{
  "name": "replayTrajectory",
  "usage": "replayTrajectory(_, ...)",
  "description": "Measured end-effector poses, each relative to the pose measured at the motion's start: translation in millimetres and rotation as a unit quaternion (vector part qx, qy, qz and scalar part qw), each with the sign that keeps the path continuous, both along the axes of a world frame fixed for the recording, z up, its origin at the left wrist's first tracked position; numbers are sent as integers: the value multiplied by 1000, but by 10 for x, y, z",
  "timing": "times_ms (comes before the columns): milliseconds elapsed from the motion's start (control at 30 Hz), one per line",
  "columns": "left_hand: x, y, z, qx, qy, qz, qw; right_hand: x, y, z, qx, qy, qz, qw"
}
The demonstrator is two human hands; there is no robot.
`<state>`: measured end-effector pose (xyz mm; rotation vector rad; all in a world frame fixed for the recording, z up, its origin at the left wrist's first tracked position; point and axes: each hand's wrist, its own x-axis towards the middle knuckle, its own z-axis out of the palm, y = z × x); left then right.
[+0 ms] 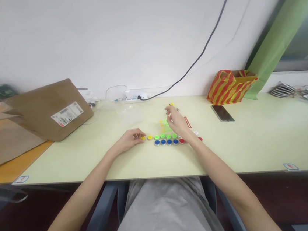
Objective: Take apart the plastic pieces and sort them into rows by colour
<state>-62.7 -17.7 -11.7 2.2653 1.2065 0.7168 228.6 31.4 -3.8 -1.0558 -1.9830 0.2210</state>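
My left hand (132,139) rests on the table with its fingers closed on a small round yellow piece (143,138). A second yellow piece (149,137) lies just right of it. Beyond that run two rows of small round pieces, green ones (162,135) behind and blue ones (163,142) in front. A red one (181,141) ends the front row. My right hand (176,118) is above and behind the rows, fingers bent together near a small yellow part (173,105); what they hold is too small to make out. Below it are flat yellow-green parts (165,125), partly hidden.
A red plastic frame (188,122) lies right of my right hand. Farther right are a phone (223,113) and a striped bag (231,88). A power strip (134,96) stands by the wall with a black cable (188,71). A brown parcel (51,107) lies left.
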Motion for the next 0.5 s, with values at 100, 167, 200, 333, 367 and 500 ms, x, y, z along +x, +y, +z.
replayTrajectory(100, 41, -16, 3, 0, -8, -11, 1000, -2, -1, 0, -1, -7, -2, 1000)
replayTrajectory(167, 57, -11, -6, 6, -11, -11, 1000, -4, -11, 9, -4, -13, -4, 1000)
replayTrajectory(200, 62, -7, -12, 10, -11, -11, 1000, -5, -19, 16, -6, -16, -4, 1000)
replayTrajectory(333, 73, 3, -33, 18, -15, -12, 1000, -12, -61, 53, -12, -25, 6, 1000)
replayTrajectory(367, 74, 2, -36, 19, -17, -14, 1000, -13, -70, 62, -13, -27, 8, 1000)
replayTrajectory(500, 76, 0, -38, 17, -26, -19, 999, -15, -76, 78, -17, -37, 5, 999)
